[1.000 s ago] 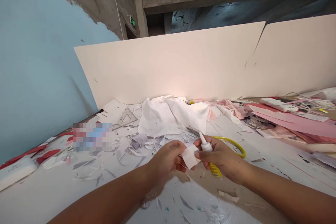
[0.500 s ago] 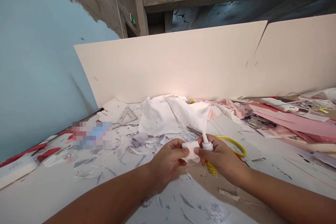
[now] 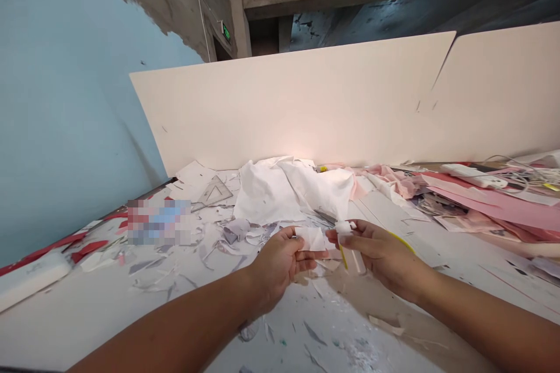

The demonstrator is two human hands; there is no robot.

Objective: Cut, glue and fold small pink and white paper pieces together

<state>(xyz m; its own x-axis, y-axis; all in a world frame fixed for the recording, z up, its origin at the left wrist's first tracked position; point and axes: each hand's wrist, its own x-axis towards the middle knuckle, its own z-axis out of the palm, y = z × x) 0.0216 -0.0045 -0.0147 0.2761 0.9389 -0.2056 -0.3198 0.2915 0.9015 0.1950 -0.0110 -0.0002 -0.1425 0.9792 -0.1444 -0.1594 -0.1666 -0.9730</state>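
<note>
Between the thumb and fingers of my left hand (image 3: 280, 259) is a small white piece of paper or cloth (image 3: 312, 239), with the other fingers spread beneath it. My right hand (image 3: 378, 250) is wrapped round a glue bottle (image 3: 353, 259) with a white nozzle top and a yellow label edge. The bottle stands near upright, just right of the white piece and apart from it. Behind my right hand shows part of a yellow curved handle (image 3: 402, 242). Metal blades (image 3: 325, 217), seemingly of scissors, lie just beyond the bottle.
A crumpled white cloth (image 3: 280, 192) lies at the back, before a pale board (image 3: 289, 111). Paper scraps (image 3: 236, 230) and a set square (image 3: 214, 191) are at left. Pink sheets (image 3: 490, 204) and a power strip (image 3: 475, 176) lie at right.
My right hand has let go of the white piece and drawn right, turning the bottle so its nozzle points differently. My left hand keeps the piece, its fingers now opened out under it.
</note>
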